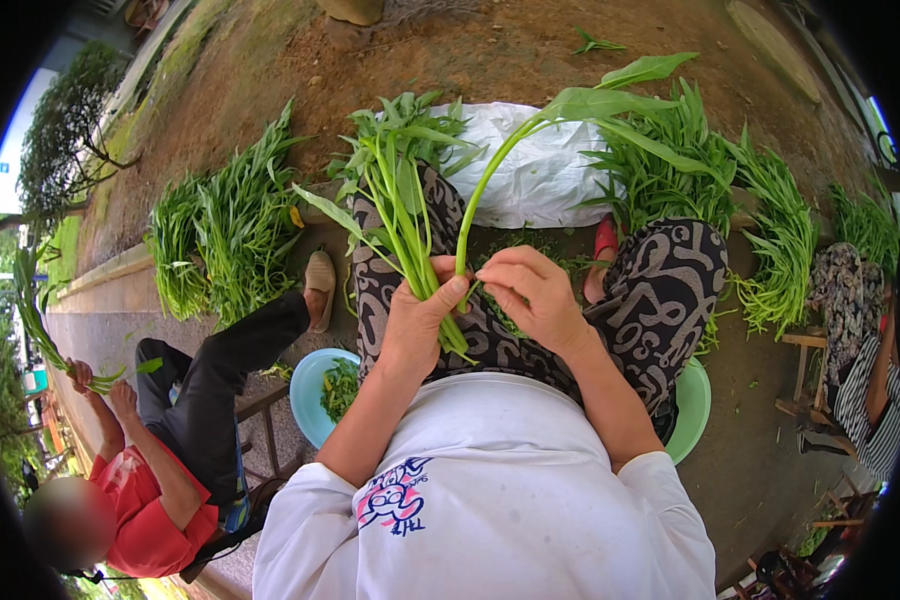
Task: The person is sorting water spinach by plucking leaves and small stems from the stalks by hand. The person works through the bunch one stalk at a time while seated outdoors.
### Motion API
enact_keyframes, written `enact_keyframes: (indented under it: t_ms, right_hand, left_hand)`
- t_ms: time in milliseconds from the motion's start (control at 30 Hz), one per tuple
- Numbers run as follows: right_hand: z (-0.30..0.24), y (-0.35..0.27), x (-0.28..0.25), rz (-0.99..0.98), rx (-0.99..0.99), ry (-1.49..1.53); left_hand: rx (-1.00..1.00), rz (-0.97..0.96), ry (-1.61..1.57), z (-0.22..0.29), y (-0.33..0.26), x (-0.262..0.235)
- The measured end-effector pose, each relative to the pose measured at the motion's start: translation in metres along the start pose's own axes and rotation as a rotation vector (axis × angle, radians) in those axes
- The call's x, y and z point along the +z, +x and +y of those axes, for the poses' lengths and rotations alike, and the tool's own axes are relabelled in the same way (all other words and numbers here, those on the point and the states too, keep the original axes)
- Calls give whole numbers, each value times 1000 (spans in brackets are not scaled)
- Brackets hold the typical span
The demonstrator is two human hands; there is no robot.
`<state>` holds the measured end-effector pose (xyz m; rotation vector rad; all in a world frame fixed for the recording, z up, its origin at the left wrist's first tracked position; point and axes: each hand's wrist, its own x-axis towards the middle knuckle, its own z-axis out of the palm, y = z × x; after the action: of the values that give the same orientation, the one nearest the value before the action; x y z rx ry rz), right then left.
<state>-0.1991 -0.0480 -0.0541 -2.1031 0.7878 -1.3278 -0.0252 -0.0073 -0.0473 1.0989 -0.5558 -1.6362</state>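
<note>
My left hand (417, 322) is wrapped round a bunch of water spinach (398, 215), its pale green stems upright and its leaves fanning out at the top. Cut stem ends poke out below that fist. One longer stalk (478, 200) rises beside the bunch and arches to the right, with broad leaves at its tip. At the lower part of this stalk, the thumb and forefinger of my right hand (538, 303) are pinched together. Whatever small bit lies between those fingertips is mostly hidden. Both hands are above my lap, close together.
Heaps of water spinach lie at left (235, 230) and right (775, 235), around a white sack (530, 190). A blue basin (308, 412) with picked greens and a green basin (692, 420) flank my legs. A person in red (160, 500) sits at left holding stalks; another sits at right.
</note>
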Motion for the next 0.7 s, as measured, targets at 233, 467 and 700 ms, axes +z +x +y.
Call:
enact_keyframes:
  t_ms: [233, 467, 700]
  right_hand:
    - [-1, 0, 1, -50, -114, -229]
    - [0, -4, 8, -70, 6, -198]
    - [-3, -9, 11, -130, 425, 243]
  left_hand:
    - [7, 15, 4, -1, -1, 0]
    - [-4, 11, 6, 0, -1, 2]
    - [-6, 51, 47, 4, -3, 6]
